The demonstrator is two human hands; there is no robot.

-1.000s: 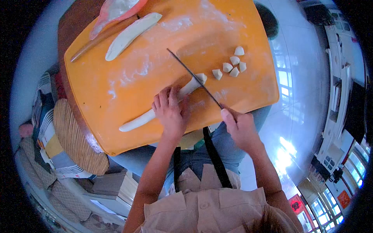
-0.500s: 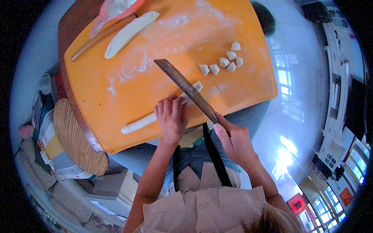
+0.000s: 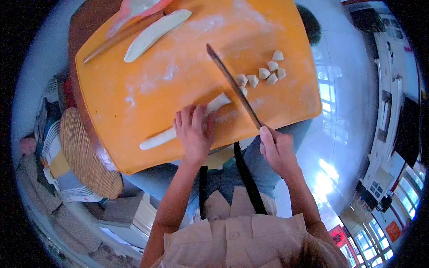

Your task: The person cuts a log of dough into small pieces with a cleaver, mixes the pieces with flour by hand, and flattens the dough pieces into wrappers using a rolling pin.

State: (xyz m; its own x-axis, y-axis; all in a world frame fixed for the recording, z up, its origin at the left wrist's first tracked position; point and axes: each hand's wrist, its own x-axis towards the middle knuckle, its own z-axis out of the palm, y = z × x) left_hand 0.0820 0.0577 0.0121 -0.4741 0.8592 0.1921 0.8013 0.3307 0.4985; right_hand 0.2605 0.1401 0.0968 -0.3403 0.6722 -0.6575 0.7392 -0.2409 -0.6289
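Observation:
A long white dough rope [image 3: 156,140] lies slantwise on the floured orange board [image 3: 268,105]. My left hand [image 3: 195,131] rests over its middle with the fingers around it, and a short cut end [image 3: 218,102] sticks out to the right. In my right hand [image 3: 278,149] is the handle of a long knife [image 3: 234,85], its blade slanting up and left, just right of the rope's end and apart from it. Several small dough pieces [image 3: 272,66] sit beyond the blade. One more piece [image 3: 243,90] is partly hidden by the blade.
A thicker dough log [image 3: 157,35] lies at the upper left beside a wooden rolling pin [image 3: 120,39]. Behind them is a pink-rimmed plastic bag [image 3: 138,8]. A round striped stool top [image 3: 87,152] stands left of the board.
The knife has moved right, away from the rope, with its blade turned more upright. Another dough piece now shows beside the blade. My left hand has shifted slightly left, its fingers more spread.

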